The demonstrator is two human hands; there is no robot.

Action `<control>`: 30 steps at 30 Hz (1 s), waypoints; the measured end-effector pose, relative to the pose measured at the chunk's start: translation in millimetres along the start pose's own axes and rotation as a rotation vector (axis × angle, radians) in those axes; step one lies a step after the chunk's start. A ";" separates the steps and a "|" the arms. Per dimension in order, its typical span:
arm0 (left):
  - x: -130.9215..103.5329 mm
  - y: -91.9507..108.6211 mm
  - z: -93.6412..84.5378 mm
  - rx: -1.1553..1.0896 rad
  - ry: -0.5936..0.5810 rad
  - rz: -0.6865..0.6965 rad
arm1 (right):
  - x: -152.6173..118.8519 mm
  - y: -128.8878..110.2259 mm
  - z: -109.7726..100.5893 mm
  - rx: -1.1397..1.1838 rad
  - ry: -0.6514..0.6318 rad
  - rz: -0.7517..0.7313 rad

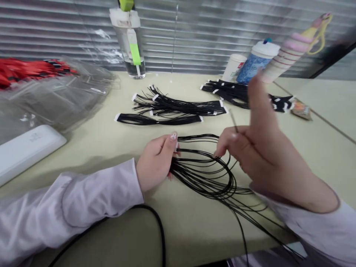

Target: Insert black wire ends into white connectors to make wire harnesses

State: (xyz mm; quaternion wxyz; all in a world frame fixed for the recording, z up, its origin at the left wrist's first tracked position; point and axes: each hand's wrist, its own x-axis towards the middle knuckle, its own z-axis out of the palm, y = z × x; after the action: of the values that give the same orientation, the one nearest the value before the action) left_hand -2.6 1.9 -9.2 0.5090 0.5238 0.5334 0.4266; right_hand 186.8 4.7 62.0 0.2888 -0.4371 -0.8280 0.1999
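Head cam: L hand (155, 161) grips thin, glossy blk wires (203, 178), looped.

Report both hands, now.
Left hand: closed on the black wires.
Right hand: thumb raised, fingers curled near the wires; grip cannot be told.

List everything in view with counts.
Loose wires: many, black, in left hand
Bundles: several, black, white ends, mid-table, back right
Thick cable: one, black, near edge
Rod: one, grey, at right hand
Bottles: two, clear and pink-white, back
Cups: two, white and blue, back right
Packet: one, orange-brown, right
Bags: several, clear, left
Strips: many, red, back left
Case: one, white, left
Table: one, pale green, beneath
Blinds: one set, grey, behind
Hands: two, bare, centre and right
Sleeves: two, lilac
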 end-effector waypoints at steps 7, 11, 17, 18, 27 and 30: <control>-2.3 3.2 -1.8 0.068 -0.033 0.008 | 1.4 0.0 11.8 -0.215 -0.082 -0.021; -2.7 5.0 -1.8 0.102 -0.032 0.014 | 2.9 -0.1 20.2 -0.313 -0.142 -0.078; -3.5 5.2 -0.9 0.093 -0.036 0.019 | 1.7 2.1 22.7 -0.363 -0.134 0.001; -4.1 5.6 -1.2 0.101 -0.037 0.020 | 2.7 3.5 22.2 -0.367 -0.143 -0.001; -3.7 4.6 -3.0 0.137 -0.078 0.039 | 9.1 9.9 27.0 -0.098 -0.058 -0.113; -4.1 4.6 -3.5 0.190 -0.093 0.066 | 10.1 8.7 34.6 -0.105 -0.082 -0.119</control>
State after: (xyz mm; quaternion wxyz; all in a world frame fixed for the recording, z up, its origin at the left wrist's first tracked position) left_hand -5.8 -1.5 -3.9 0.4672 0.6060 0.5297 0.3659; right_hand 165.0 15.2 33.9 0.2425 -0.3931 -0.8730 0.1564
